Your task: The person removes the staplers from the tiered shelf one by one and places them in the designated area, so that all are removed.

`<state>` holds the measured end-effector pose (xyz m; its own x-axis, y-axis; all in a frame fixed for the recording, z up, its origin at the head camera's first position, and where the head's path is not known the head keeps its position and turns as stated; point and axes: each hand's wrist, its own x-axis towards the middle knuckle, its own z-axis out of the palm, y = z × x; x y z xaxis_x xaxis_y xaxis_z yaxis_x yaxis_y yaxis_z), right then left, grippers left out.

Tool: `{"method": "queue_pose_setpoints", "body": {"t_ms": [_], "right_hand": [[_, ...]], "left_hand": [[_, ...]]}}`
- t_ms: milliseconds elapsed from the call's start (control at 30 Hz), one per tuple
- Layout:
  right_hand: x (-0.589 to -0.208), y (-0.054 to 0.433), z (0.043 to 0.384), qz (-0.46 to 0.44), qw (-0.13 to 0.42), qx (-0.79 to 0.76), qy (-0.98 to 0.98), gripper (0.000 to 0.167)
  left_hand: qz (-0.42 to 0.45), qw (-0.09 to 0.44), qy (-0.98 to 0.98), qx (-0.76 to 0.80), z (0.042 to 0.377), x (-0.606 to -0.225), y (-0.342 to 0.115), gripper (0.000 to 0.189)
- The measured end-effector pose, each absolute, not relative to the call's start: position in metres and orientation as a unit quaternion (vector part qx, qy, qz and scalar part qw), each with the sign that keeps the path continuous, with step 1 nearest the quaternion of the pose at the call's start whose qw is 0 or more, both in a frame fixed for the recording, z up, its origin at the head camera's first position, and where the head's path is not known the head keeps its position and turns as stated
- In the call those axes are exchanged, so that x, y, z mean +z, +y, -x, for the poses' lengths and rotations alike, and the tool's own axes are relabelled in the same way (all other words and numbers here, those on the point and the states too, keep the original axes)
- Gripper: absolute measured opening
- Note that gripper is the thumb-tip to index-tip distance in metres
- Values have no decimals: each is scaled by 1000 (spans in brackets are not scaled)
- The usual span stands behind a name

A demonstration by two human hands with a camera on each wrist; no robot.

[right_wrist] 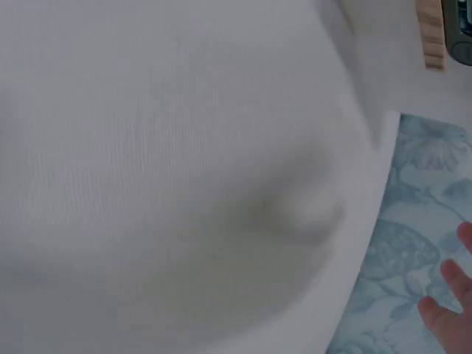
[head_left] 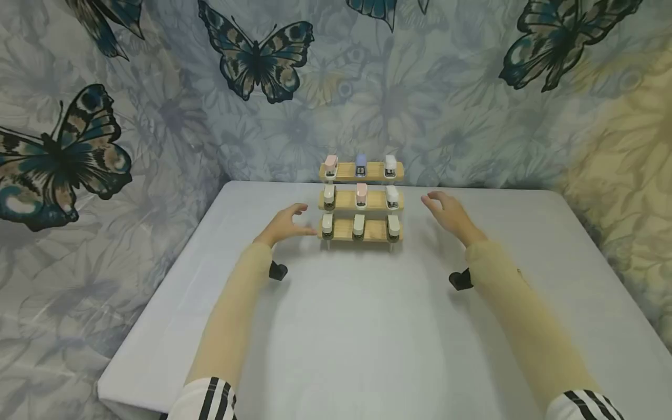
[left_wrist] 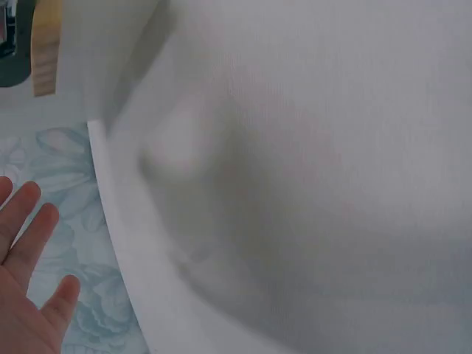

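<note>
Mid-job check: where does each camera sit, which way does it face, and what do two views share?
Head: on the head, facing forward and down at the white table and wooden rack; left hand, right hand and both forearms show.
Left wrist: facing the table; left fingers show lower left.
Right wrist: facing the table; right fingers show lower right.
Shared: both wrist views catch the table's edge and part of the rack.

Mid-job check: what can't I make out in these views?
Head view: any fine markings on the stapler-like items, too small; their far faces, hidden by their own bodies.
Left wrist view: part of the left hand, cut off by the left edge.
Right wrist view: most of the rack, beyond the frame edges.
</note>
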<state>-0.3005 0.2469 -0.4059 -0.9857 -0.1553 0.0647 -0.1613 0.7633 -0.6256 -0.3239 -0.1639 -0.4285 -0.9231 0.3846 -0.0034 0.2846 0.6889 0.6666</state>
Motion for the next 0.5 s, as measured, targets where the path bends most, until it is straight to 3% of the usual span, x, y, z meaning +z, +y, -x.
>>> {"method": "queue_pose_setpoints", "body": {"t_ms": [300, 500], "right_hand": [[-421, 233, 273, -131, 112, 455, -874, 43], [-420, 227, 268, -159, 126, 471, -858, 47]], "left_hand": [[-190, 44, 878, 438, 299, -448, -158, 93], [-172, 25, 848, 500, 301, -466, -151, 82]]}}
